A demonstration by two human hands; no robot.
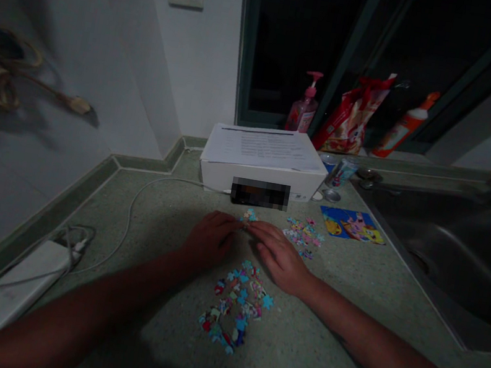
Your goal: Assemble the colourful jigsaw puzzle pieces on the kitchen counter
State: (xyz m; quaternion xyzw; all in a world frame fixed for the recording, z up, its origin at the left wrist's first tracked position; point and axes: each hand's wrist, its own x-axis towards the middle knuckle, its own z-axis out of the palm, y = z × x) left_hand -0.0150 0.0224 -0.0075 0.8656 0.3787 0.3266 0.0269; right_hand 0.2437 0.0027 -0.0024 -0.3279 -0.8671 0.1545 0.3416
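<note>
Green speckled stone makes up my worktop (314, 365), and both my hands rest over the middle of it, fingertips nearly meeting. My left hand (211, 238) curves in from the left edge, its fingers bent and close together. My right hand (283, 256) reaches in from the right, fingers stretched out side by side and the thumb a little apart below them. Both sets of fingertips are at a small cluster of jigsaw pieces (250, 214), partly hidden by them; I cannot tell whether either hand is pinching a piece.

Nearer the front edge, between my forearms, lies a loose pile of pieces (242, 296), many of them light blue. A smaller, pinker heap (306, 232) sits just beyond my right hand, and past it, towards the sink (445, 255) along the right edge, lies a blue picture card (354, 225) with cartoon figures.

By the back edge stands a white box (251, 177) with a printed sheet (265, 148) on top. A dark phone-like device (259, 194) is in front of it, a white cable (129, 221) running from there towards the power strip (15, 290) along the left edge. A can (343, 173) stands tilted beside the box's right end.
</note>
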